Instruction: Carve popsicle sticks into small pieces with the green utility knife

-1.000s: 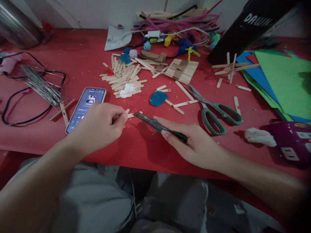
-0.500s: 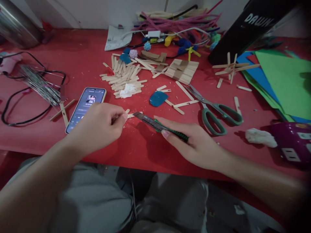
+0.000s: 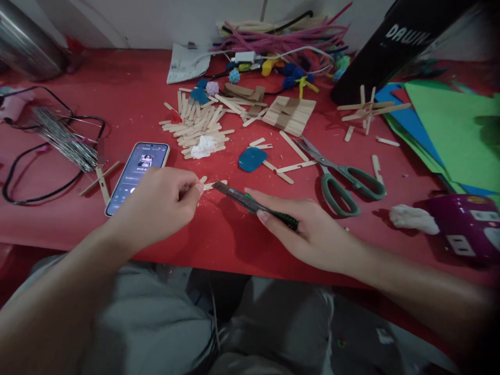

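My left hand (image 3: 166, 200) is closed, with thumb and forefinger pinching a wooden craft stick (image 3: 210, 186) whose free end shows to the right of the fingertips. In my right hand (image 3: 308, 226) lies a green and black utility knife (image 3: 250, 202), its blade out and pointing left. The blade tip appears to meet the stick; exact contact is hard to make out. Small wood shavings lie on the red table (image 3: 230, 250) around it. A blue lump of clay (image 3: 252, 159) sits just beyond the knife, and several notched sticks lie beside it.
Green-handled scissors (image 3: 339, 179) lie to the right. A phone (image 3: 140, 161) is partly behind my left hand. Farther back is a pile of craft sticks (image 3: 199, 122). A purple power socket (image 3: 464, 226), coloured paper (image 3: 449, 120) and a black bottle (image 3: 383, 52) stand right.
The camera view has shifted slightly, so the right-hand objects appear a little farther left. The left pinch and the grip on the knife are the same; the blade stays at the stick.
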